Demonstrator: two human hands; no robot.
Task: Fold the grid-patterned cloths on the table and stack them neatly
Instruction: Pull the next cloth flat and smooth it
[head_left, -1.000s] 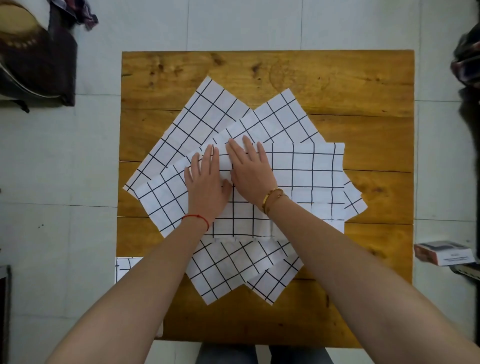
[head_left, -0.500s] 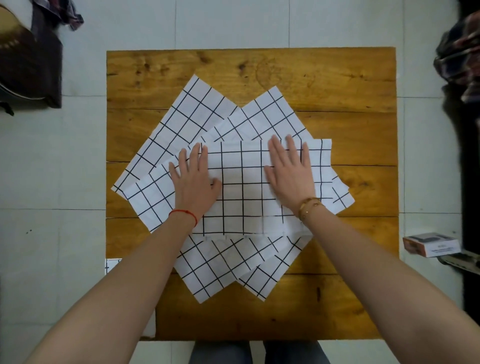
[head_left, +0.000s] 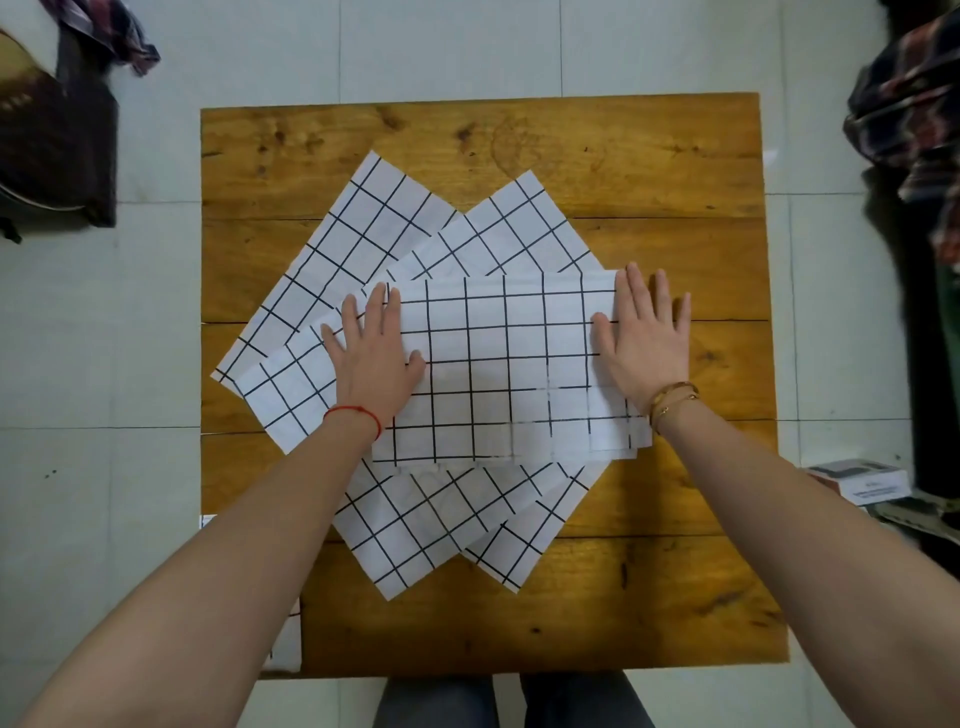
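Far left on the floor: dark bag (head_left: 57, 150), not involved. Wooden worktop (head_left: 675, 597) carries a fan of grid-patterned cloths. Leftmost diagonal cloth (head_left: 358, 228) lies flat, unfolded; another diagonal cloth (head_left: 498, 234) sits behind the top one, and more diagonal corners (head_left: 415, 525) stick out below toward the person. Left hand (head_left: 371, 348) lies flat on the left edge of the folded top cloth (head_left: 498, 364), fingers straight and slightly spread, gripping nothing, just pressing. Right hand (head_left: 641, 332) lies flat at the right edge of that cloth, fingers straight, pressing, partly overhanging onto the wood. Change: a second ago both hands were together at the cloth's middle; they have since slid apart to its two ends, so the smoothing stroke looks finished and the fold is pressed flat. Judgement: one cloth is half-folded, it likely needs another fold, the rest underneath are not yet folded, no stack yet. Small box (head_left: 862, 480) on the floor at far right
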